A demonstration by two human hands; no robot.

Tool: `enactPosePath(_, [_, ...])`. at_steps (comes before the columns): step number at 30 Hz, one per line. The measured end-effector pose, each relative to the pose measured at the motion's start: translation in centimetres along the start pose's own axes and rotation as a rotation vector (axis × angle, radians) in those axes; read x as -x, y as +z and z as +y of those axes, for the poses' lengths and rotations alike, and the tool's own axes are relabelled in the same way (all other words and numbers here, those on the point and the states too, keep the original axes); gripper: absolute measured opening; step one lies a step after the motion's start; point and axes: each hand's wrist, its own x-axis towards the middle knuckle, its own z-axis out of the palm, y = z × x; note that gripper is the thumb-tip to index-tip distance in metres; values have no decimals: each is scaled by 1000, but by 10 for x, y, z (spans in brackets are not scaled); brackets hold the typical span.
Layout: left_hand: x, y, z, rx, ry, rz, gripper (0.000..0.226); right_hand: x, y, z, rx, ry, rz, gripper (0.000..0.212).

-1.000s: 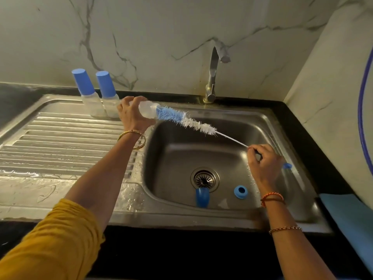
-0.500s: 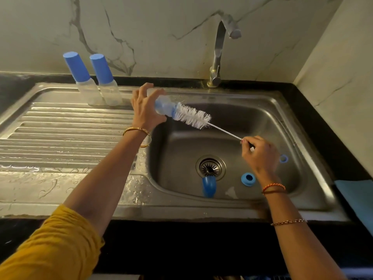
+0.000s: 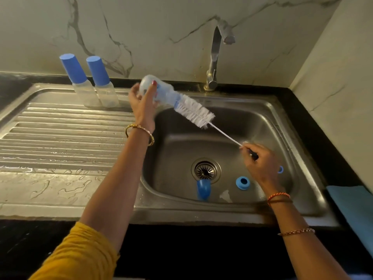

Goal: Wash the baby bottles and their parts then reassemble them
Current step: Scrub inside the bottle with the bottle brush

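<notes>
While the left hand [image 3: 143, 104] grips the clear plastic baby bottle [image 3: 159, 91] (wet, likely slippery) at ten o'clock, the right hand [image 3: 257, 158] pinching the blue-and-white bristle brush [image 3: 194, 113] could jolt it loose.

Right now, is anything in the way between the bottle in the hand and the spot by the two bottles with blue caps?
Nothing visible blocks it. The clear plastic bottle in the left hand has bare ribbed steel drainboard beside the two blue-capped bottles. The white bristle brush is still inside it, though.

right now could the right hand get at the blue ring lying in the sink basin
Probably yes. The blue ring lies uncovered on the basin floor just beside the right hand, nothing between them, but that hand would first have to let go of the bottle brush.
</notes>
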Motion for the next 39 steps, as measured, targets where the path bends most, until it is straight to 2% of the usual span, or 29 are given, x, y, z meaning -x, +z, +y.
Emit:
enactPosePath(3, [7,6,-9,144,-161,88,63,0,-2,1,61,-57,-58,29])
enactPosePath(8, [7,9,-20,220,-155,166,61,-4,-19,30,268,-68,101,27])
enactPosePath(10, [7,12,-25,235,-178,175,60,-7,-24,33,304,-120,160,34])
enactPosePath(14, [2,11,-23,161,-157,135,66,-1,-25,21,348,-243,109,37])
enactPosePath(16, [-3,9,-11,126,-151,64,85,-1,-24,12,228,-74,-76,39])
enactPosePath(18, [-6,11,0,66,-135,21,97,-7,-27,0,-126,254,-374,36])
enactPosePath(21, [-4,15,7,65,-112,-37,99,-15,-36,-10,-539,771,-768,41])
enactPosePath(22, [-3,14,7,83,-120,-53,102,-17,-37,-6,-600,854,-830,43])
enactPosePath(24, [-1,12,3,134,-119,-64,102,-19,-39,-2,-601,857,-867,43])
enactPosePath(26, [-1,12,0,195,-119,-39,89,-20,-41,-3,-488,705,-807,36])
enactPosePath(28, [-7,15,0,205,-104,72,70,-20,-41,-3,-345,456,-649,25])
enactPosePath(30, [-11,18,0,174,-81,164,66,-22,-38,0,-44,105,-371,22])
enactPosePath(32, [-12,20,0,188,-87,213,67,-25,-37,2,261,-135,-73,27])
enactPosePath(34, [-14,18,-4,213,-91,218,67,-26,-35,-2,314,-197,94,32])
enactPosePath(36, [-16,11,-10,250,-81,156,76,-23,-32,-8,271,-164,134,35])
enactPosePath(37, [-16,7,-12,260,-77,108,87,-22,-31,-12,249,-106,100,37])
enactPosePath(39, [-14,-2,-15,194,-83,46,114,-27,-35,-22,174,83,-74,39])
